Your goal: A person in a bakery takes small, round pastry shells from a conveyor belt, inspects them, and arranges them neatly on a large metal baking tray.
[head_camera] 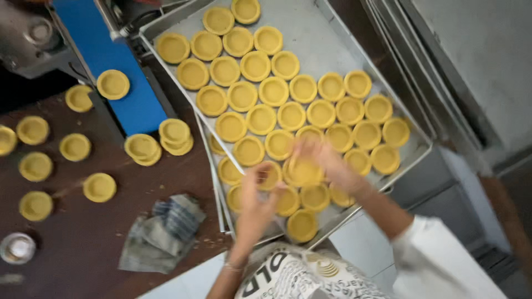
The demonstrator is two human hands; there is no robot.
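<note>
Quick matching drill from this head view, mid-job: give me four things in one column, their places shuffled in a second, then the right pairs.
Things:
1. metal tray
2. crumpled cloth
3. blue belt
4. small round tin

Places:
A. bottom left corner of the brown table
B. on the table, just left of the left hand
C. upper left, beside the tray
D. under the rows of yellow pastry shells, where the right hand reaches

Pairs: 1-D, 2-B, 3-C, 4-A
</note>
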